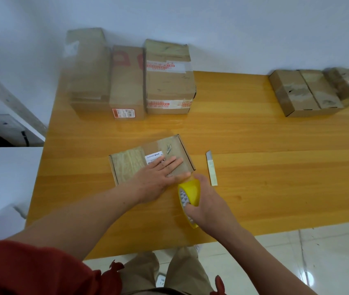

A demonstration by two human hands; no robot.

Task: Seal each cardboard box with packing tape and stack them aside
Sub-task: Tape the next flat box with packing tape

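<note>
Fingers [174,162] straight and flat on the shallow cardboard box [126,167], frame centre
Our left hand [156,179] pins its lid, the best place to hold it — light, stiff, we judge, apt to slide — while our right hand [209,203] curls round the yellow tape roll [190,192] beside it.

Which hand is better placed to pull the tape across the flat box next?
The right hand: it grips the yellow tape roll beside the flat box's near right corner. The left hand lies flat on the box, probably steadying it.
</note>
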